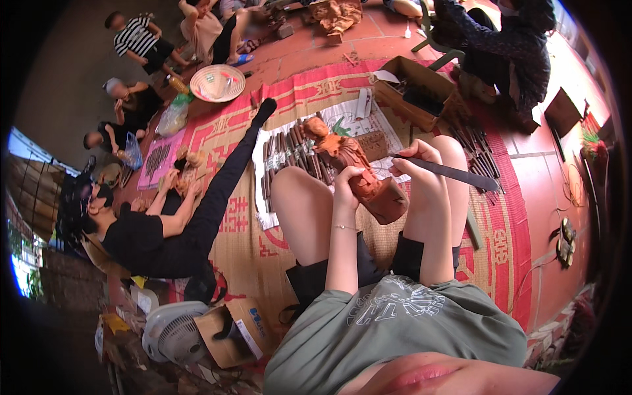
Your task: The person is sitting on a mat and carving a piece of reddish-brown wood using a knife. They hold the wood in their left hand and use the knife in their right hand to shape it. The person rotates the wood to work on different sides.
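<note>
My left hand is wrapped round a reddish-brown carved wooden figure, tilted between my knees with its block-like base toward me. In my right hand is a long, flat, dark metal file, its narrow end by the figure and its broad end pointing out to the right. The file's narrow end is close to the figure; whether they touch I cannot tell. Past my knees, several carving tools with brown handles lie in a row on a white printed sheet. A brown textured block rests behind the figure.
More slim tools are spread at the right on the red and straw-coloured mat. An open cardboard box stands beyond them. At the left a person in black works on another carving. A fan and a carton are behind.
</note>
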Demonstrator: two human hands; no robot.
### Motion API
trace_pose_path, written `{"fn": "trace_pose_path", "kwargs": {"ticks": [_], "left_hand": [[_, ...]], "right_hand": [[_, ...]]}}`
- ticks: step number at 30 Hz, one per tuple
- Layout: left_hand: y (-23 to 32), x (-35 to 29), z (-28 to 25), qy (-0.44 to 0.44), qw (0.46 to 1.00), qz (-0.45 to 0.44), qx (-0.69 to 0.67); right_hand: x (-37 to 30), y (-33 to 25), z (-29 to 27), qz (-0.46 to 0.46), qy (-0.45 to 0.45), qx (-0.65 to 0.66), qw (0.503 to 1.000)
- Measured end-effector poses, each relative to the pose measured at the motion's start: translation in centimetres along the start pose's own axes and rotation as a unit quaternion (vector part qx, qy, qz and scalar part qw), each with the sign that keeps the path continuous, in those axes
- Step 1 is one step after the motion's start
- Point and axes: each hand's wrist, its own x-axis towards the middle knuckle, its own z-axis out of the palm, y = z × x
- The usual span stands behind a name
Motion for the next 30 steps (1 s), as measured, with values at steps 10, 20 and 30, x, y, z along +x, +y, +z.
{"fn": "trace_pose_path", "kwargs": {"ticks": [10,20,30], "left_hand": [[-4.1,-0.6,-0.2,0.002,0.999,-0.043,-0.028],[-1.2,-1.9,0.3,0.022,0.996,-0.085,-0.025],[2.2,-4.3,2.4,0.03,0.996,-0.063,-0.055]], "right_hand": [[-2.0,1.5,0.2,-0.01,-0.026,-0.114,0.993],[-0.8,3.4,1.1,-0.045,0.005,-0.138,0.989],[-0.4,4.1,2.7,-0.008,0.016,-0.007,1.0]]}}
